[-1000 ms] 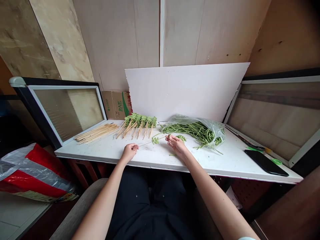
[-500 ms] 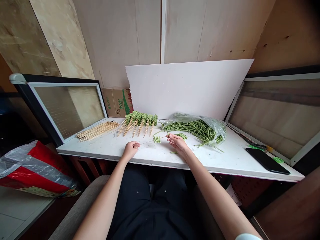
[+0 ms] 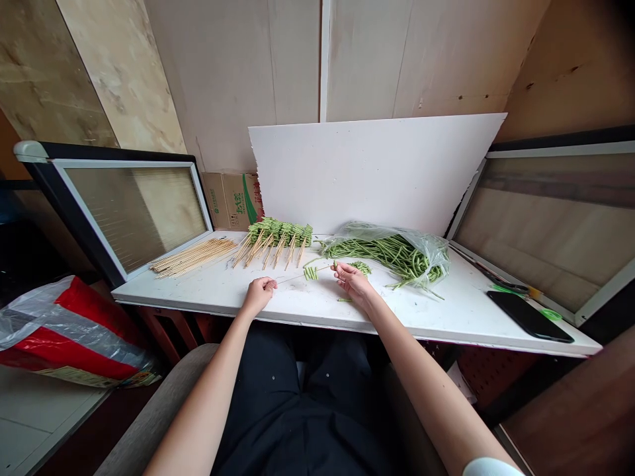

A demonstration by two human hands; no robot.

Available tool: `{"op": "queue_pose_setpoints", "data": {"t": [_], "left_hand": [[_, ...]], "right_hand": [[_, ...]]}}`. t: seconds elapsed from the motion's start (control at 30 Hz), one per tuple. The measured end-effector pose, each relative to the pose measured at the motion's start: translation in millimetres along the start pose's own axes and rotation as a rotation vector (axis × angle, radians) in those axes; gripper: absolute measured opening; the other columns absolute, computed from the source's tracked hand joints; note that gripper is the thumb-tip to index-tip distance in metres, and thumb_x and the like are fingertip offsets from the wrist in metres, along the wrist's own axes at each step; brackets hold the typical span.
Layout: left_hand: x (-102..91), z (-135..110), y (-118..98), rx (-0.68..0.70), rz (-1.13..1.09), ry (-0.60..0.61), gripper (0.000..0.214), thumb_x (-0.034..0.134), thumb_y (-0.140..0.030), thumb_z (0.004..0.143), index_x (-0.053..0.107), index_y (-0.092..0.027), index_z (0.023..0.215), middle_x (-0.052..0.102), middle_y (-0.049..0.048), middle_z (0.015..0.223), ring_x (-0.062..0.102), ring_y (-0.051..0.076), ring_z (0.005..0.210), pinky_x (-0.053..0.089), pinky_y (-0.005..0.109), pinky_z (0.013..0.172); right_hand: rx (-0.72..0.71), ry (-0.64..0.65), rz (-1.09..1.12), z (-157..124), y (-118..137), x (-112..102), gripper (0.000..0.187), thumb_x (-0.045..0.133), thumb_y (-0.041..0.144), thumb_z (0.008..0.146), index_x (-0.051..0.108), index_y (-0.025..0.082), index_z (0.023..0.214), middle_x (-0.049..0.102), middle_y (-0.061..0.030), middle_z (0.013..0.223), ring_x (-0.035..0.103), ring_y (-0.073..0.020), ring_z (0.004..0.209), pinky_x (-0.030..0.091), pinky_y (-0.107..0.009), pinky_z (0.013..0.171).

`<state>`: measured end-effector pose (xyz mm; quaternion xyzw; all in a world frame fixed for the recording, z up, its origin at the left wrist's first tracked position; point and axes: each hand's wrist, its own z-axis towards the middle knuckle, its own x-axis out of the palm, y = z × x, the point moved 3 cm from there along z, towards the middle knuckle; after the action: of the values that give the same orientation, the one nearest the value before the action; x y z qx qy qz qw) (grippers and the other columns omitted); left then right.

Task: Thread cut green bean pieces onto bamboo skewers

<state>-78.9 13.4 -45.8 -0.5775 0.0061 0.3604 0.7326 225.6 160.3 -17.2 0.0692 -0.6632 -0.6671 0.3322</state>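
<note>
My left hand (image 3: 258,294) is closed on the near end of a thin bamboo skewer (image 3: 296,277) that points up and to the right. Several short green bean pieces (image 3: 310,272) are threaded on it. My right hand (image 3: 352,281) pinches a bean piece at the skewer's far tip. A small heap of cut bean pieces (image 3: 360,267) lies just behind that hand. One loose piece (image 3: 344,301) lies on the white table (image 3: 436,317) in front of it.
Finished bean skewers (image 3: 278,239) lie fanned at the back, bare skewers (image 3: 193,256) to their left. A plastic bag of long beans (image 3: 397,253) lies on the right, a black phone (image 3: 530,317) further right. Glass-framed lids flank the table; a white board and cardboard box (image 3: 231,200) stand behind.
The view has tilted slightly, shifting everything up in the picture. Both hands hold nearly the same pose on the skewer.
</note>
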Motion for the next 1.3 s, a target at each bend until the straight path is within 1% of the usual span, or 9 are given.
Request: {"op": "queue_pose_setpoints", "data": {"t": [0.1,0.2,0.33,0.43,0.53,0.7,0.87,1.13,1.3], "left_hand": [[-0.1,-0.3,0.5,-0.004,-0.002,0.007,0.033,0.057,-0.048,0.089,0.068,-0.019,0.078,0.056,-0.0008,0.055,0.045,0.015,0.049,0.033,0.027,0.052],[0.0,-0.7,0.3,-0.003,-0.004,0.007,0.033,0.058,-0.048,0.088,0.068,-0.019,0.079,0.057,-0.0005,0.056,0.045,0.015,0.049,0.032,0.027,0.052],[0.2,-0.9,-0.1,0.008,-0.005,0.007,0.033,0.059,-0.049,0.088,0.068,-0.019,0.079,0.058,-0.0003,0.056,0.047,0.015,0.05,0.034,0.027,0.053],[0.4,-0.9,-0.1,0.01,-0.007,0.006,0.033,0.059,-0.049,0.088,0.068,-0.018,0.078,0.057,-0.0004,0.056,0.047,0.015,0.05,0.033,0.027,0.054],[0.4,-1.1,-0.5,0.01,-0.007,0.003,0.033,0.059,-0.049,0.087,0.068,-0.018,0.078,0.057,-0.0002,0.056,0.048,0.015,0.051,0.034,0.027,0.054],[0.1,-1.7,-1.8,0.005,-0.005,0.003,0.032,0.06,-0.047,0.087,0.069,-0.018,0.077,0.06,0.001,0.057,0.049,0.016,0.051,0.035,0.027,0.055],[-0.2,-1.5,-1.2,0.0,0.004,0.003,0.031,0.06,-0.046,0.086,0.069,-0.018,0.076,0.061,0.0014,0.058,0.049,0.016,0.052,0.034,0.027,0.054],[-0.4,1.6,7.6,-0.003,0.01,0.005,0.031,0.06,-0.046,0.086,0.07,-0.018,0.077,0.057,-0.0003,0.055,0.045,0.015,0.049,0.032,0.027,0.053],[0.0,3.6,12.6,-0.007,-0.001,0.008,0.031,0.06,-0.047,0.086,0.069,-0.018,0.077,0.062,0.0019,0.058,0.05,0.016,0.051,0.035,0.027,0.054]], "right_hand": [[-0.004,-0.002,-0.005,0.1,-0.1,-0.2,0.03,0.091,0.034,0.078,0.079,0.027,0.104,0.077,-0.006,0.116,0.066,-0.0148,0.082,0.054,-0.024,0.064],[-0.003,-0.006,-0.005,-0.8,0.6,0.6,0.034,0.092,0.036,0.077,0.079,0.027,0.107,0.077,-0.0059,0.119,0.065,-0.0149,0.081,0.054,-0.024,0.063],[0.013,-0.03,-0.007,-3.2,3.4,3.6,0.039,0.095,0.045,0.071,0.081,0.027,0.103,0.076,-0.006,0.119,0.062,-0.0153,0.081,0.054,-0.024,0.065],[0.002,-0.042,-0.038,-5.2,6.5,6.4,0.042,0.094,0.052,0.071,0.082,0.027,0.102,0.076,-0.0072,0.122,0.061,-0.0164,0.084,0.054,-0.025,0.068],[-0.021,-0.055,-0.074,-6.3,8.2,8.0,0.042,0.091,0.055,0.072,0.081,0.025,0.101,0.075,-0.0087,0.122,0.061,-0.0165,0.085,0.052,-0.026,0.071],[-0.051,-0.082,-0.118,-6.5,8.4,6.9,0.043,0.09,0.056,0.071,0.081,0.024,0.098,0.076,-0.0095,0.119,0.061,-0.0174,0.086,0.049,-0.027,0.073],[-0.041,-0.084,-0.147,-6.6,7.9,7.2,0.042,0.088,0.057,0.072,0.082,0.024,0.096,0.077,-0.0093,0.119,0.061,-0.0176,0.085,0.049,-0.029,0.073],[-0.079,-0.099,-0.178,-5.9,6.5,11.0,0.041,0.089,0.057,0.07,0.082,0.021,0.089,0.078,-0.0098,0.109,0.056,-0.0154,0.077,0.045,-0.028,0.068],[-0.05,-0.074,-0.171,-5.5,4.0,12.4,0.038,0.088,0.057,0.072,0.082,0.022,0.088,0.078,-0.0097,0.111,0.058,-0.0158,0.078,0.046,-0.029,0.071]]}}
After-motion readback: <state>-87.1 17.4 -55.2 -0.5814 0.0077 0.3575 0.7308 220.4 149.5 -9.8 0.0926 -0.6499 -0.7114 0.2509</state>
